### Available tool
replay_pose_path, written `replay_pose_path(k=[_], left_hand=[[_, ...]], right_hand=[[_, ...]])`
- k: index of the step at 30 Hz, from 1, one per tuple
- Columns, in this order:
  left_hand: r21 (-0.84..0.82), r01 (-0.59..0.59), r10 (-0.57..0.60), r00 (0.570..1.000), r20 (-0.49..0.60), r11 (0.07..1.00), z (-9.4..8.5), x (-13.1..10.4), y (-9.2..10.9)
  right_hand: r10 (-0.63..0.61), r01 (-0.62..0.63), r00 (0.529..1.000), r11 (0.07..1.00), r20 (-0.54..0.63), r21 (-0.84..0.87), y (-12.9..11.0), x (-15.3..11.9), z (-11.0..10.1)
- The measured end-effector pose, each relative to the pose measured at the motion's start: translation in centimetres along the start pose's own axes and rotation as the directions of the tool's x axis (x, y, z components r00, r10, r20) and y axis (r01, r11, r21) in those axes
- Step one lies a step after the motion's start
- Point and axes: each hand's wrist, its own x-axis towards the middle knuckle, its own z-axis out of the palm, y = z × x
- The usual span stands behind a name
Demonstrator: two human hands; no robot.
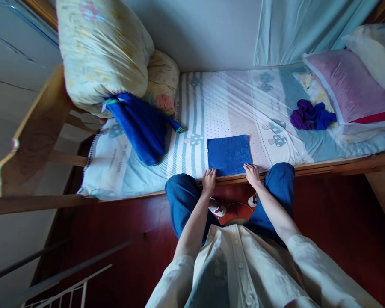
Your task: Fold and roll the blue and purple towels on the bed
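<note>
A blue square cloth [229,153] lies flat on the bed near its front edge, its surface smooth and its sides roughly straight. At the near left corner, my left hand [209,181] has its fingers closed on the cloth's edge. My right hand [252,174] pinches the near right side, with the thumb tucked toward me and partly hidden. Both forearms reach forward between my knees.
The patterned bed sheet [224,98] spreads under the cloth. On the left, a larger blue towel [141,128] hangs from beneath bulky yellow bedding [102,47]. Crumpled purple and blue fabric [311,114] rests by a pink pillow [356,87]. A wooden bed rail [343,164] runs along the front.
</note>
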Motion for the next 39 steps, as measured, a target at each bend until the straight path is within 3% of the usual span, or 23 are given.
replay_pose_path(k=[14,20,28,34,39], left_hand=[[0.033,-0.035,0.034,0.999,0.034,0.999,-1.0,0.4,-0.2],[0.01,0.019,-0.02,0.999,0.046,1.0,-1.9,-0.7,0.8],[-0.06,0.102,-0.1,0.994,0.033,0.993,-2.7,-1.6,1.7],[-0.238,0.253,-0.266,0.964,-0.022,0.938,-3.1,-0.9,0.9],[-0.456,0.327,-0.403,0.912,-0.076,0.827,-2.9,0.7,0.5]], right_hand=[[0.11,-0.109,0.993,0.993,0.047,-0.037,-0.3,0.4,-0.2],[0.141,-0.136,0.984,0.989,0.107,-0.051,-0.2,-0.1,-0.1],[0.163,-0.159,0.983,0.986,0.088,-0.042,-0.1,-0.6,-0.5],[0.278,-0.279,0.96,0.956,0.021,0.094,0.5,-0.1,-1.0],[0.417,-0.378,0.908,0.857,-0.042,0.349,1.1,1.1,-1.0]])
